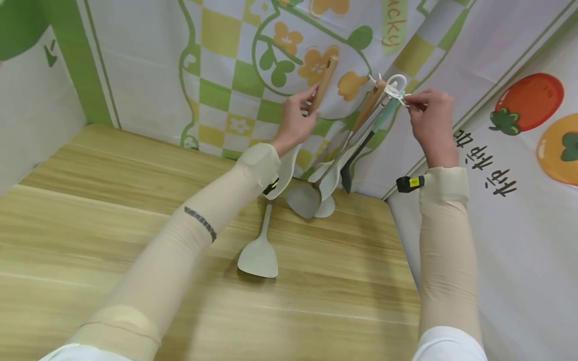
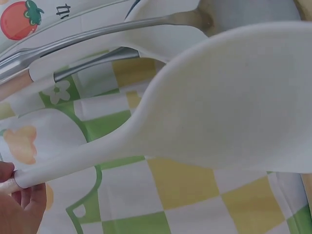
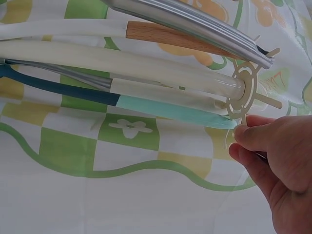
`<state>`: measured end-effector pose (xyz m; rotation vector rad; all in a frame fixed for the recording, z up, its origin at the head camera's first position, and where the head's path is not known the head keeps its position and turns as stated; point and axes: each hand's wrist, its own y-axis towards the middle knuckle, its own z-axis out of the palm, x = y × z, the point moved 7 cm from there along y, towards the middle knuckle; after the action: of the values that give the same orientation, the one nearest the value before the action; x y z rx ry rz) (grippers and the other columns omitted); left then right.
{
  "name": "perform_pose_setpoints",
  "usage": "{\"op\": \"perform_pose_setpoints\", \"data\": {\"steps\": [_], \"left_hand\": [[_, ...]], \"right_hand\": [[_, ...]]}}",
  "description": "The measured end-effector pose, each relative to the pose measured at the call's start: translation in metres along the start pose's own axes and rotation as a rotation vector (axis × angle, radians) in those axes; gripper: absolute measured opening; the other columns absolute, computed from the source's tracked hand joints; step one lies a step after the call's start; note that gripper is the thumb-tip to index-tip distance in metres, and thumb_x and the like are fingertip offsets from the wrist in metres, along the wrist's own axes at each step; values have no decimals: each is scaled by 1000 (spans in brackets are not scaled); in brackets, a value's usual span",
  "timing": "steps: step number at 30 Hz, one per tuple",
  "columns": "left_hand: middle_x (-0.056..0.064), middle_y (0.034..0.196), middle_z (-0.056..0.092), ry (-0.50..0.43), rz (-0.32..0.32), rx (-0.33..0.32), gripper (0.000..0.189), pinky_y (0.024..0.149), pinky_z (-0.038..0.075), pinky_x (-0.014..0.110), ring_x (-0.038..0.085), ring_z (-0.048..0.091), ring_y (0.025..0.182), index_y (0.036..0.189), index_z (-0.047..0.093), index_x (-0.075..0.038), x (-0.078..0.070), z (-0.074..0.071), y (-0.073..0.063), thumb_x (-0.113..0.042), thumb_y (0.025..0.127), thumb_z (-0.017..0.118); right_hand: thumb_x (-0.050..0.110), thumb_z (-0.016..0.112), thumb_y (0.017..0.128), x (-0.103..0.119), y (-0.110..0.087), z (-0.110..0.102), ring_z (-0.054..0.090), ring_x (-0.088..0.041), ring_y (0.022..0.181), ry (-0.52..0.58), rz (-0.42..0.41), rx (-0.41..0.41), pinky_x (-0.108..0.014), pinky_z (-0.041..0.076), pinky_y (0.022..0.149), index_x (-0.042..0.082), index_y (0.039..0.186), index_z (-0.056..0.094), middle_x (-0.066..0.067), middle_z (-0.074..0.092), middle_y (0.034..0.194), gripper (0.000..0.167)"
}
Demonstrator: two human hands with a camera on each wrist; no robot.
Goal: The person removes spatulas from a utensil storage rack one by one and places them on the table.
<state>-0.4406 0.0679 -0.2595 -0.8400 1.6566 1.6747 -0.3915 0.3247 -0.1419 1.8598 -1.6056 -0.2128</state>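
Note:
My left hand (image 1: 295, 120) grips the wooden handle (image 1: 325, 82) of a white spoon, its broad head (image 2: 234, 97) filling much of the left wrist view. My right hand (image 1: 434, 118) pinches a hook at the edge of the round top of a utensil rack (image 3: 249, 87), close to the tip of a mint handle (image 3: 175, 111). Around the rack's pole hang several utensils, among them a grey turner (image 1: 304, 199) and a tool with a wooden handle (image 1: 368, 108). A pale turner (image 1: 258, 258) lies on the table, the upper end of its handle hidden.
The wooden table (image 1: 135, 200) runs up to a patterned curtain (image 1: 217, 75) behind the rack. A second printed cloth (image 1: 510, 240) borders the right side. The rack's white base (image 1: 326, 207) stands near the back edge. At the upper left is a green shape (image 1: 20, 25).

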Motion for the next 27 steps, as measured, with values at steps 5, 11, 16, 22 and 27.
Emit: {"op": "perform_pose_setpoints", "data": {"steps": [5, 11, 16, 22, 27], "left_hand": [[20, 122, 64, 14, -4, -6, 64, 75, 59, 25, 28, 69, 95, 151, 47, -7, 1, -10, -2, 11, 92, 63], [20, 122, 66, 16, -6, -17, 64, 75, 60, 24, 27, 69, 89, 150, 48, -8, 2, -21, -5, 11, 91, 65], [20, 118, 68, 38, -5, -40, 64, 74, 60, 24, 27, 70, 84, 148, 51, -7, 2, -31, -8, 12, 89, 66], [17, 117, 69, 85, -30, -40, 63, 69, 59, 26, 26, 70, 83, 148, 52, -10, 4, -42, -11, 8, 90, 67], [14, 116, 71, 152, -59, -55, 65, 68, 59, 27, 25, 72, 83, 149, 52, -15, 7, -51, -16, 5, 89, 70]], "right_hand": [[-2, 59, 99, 1, 0, 0, 65, -24, 105, -14, -3, 9, -19, 54, 96, 1, 118, 73, -20, 69, 115, 24], [-2, 59, 99, 1, -1, 0, 65, -26, 106, -11, 4, 15, -19, 54, 96, 0, 118, 73, -20, 69, 116, 24], [-1, 59, 99, 3, -2, 0, 65, -28, 106, -26, 2, 8, -21, 55, 95, 0, 118, 73, -20, 69, 115, 24], [-1, 58, 99, 4, -1, 1, 65, -29, 106, -31, 12, 11, -24, 56, 96, 1, 118, 73, -20, 69, 116, 25], [0, 58, 99, 3, -2, 1, 64, -24, 106, -16, 36, 31, -22, 55, 97, 1, 119, 73, -20, 68, 117, 25]]}}
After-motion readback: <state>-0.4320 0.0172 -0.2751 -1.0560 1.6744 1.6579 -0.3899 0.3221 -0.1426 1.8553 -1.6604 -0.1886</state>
